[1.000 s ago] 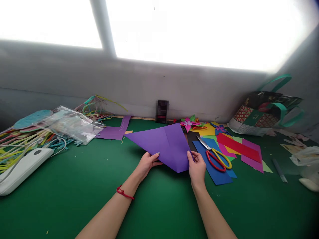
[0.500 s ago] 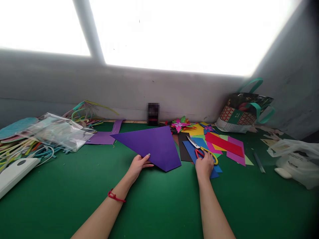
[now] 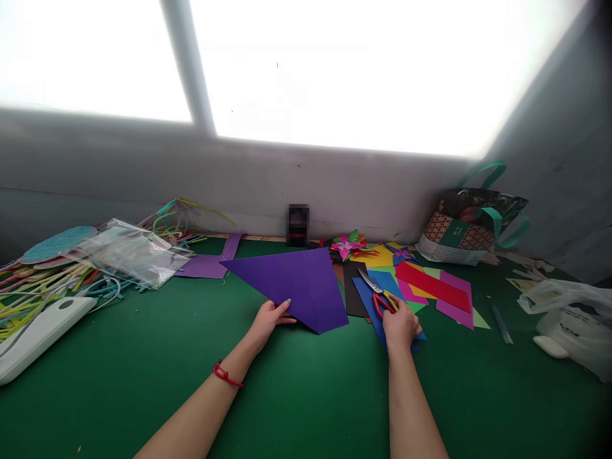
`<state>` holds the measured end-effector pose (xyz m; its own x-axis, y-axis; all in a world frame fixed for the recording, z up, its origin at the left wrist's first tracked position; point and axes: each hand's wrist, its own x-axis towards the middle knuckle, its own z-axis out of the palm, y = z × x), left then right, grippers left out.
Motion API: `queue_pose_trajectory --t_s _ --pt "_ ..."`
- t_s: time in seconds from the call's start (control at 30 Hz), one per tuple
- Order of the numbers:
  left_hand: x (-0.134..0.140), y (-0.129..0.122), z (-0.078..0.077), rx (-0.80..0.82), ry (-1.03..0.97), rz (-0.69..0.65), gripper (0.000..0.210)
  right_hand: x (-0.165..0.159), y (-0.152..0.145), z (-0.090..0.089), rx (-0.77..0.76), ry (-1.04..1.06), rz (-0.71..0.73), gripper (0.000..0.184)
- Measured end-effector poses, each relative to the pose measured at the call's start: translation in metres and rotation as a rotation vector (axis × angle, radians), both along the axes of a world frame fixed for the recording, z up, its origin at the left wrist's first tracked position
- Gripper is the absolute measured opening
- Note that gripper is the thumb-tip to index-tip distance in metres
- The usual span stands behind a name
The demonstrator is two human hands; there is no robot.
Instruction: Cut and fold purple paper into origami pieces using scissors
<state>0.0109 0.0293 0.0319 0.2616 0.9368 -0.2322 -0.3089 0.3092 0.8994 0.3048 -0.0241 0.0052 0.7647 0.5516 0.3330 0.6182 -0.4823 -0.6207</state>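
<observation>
A folded sheet of purple paper (image 3: pixel 299 284) is pinched at its lower edge by my left hand (image 3: pixel 268 324), thumb on top and fingers beneath. My right hand (image 3: pixel 401 325) is closed on the scissors (image 3: pixel 377 294), which have red and yellow handles. Their blades point away to the upper left and look nearly closed. Beneath the scissors lie blue paper (image 3: pixel 364 298) and a black sheet (image 3: pixel 354 290). A red strip (image 3: pixel 433 285) rests on other coloured sheets to the right of the scissors.
Folded paper flowers (image 3: pixel 347 245) sit behind the sheets. A patterned bag (image 3: pixel 456 233) and a white plastic bag (image 3: pixel 574 325) stand to the right. Over on the left are a clear plastic bag (image 3: pixel 143 255), purple offcuts (image 3: pixel 203 266), coloured pipe cleaners and a white device (image 3: pixel 48 335).
My right hand has closed more firmly around the scissors' handles, its fingers now covering much of the yellow loop. The purple paper stays in my left hand. The camera view has shifted slightly.
</observation>
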Motion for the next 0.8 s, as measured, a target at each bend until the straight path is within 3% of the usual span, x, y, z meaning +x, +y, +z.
queue_pose_trajectory --t_s 0.3,0.43,0.5,0.57,0.63,0.8 --pt "-0.001 0.000 0.005 -0.033 -0.060 0.062 0.017 0.000 0.008 -0.006 0.218 0.055 0.096 0.036" --pt "-0.009 0.008 -0.003 -0.079 -0.202 0.107 0.013 -0.012 0.011 0.007 0.534 0.443 0.348 0.049" --pt "-0.012 0.012 -0.008 -0.095 -0.254 0.105 0.013 -0.024 0.011 0.016 0.622 0.676 0.477 0.062" --pt "-0.013 0.015 -0.012 -0.104 -0.291 0.095 0.011 -0.038 0.010 0.022 0.610 0.857 0.603 0.071" --pt "-0.013 0.017 -0.014 -0.118 -0.325 0.102 0.010 -0.052 0.010 0.025 0.569 0.984 0.703 0.068" --pt "-0.014 0.018 -0.014 -0.155 -0.377 0.126 0.007 -0.067 0.011 0.019 0.503 1.082 0.786 0.061"
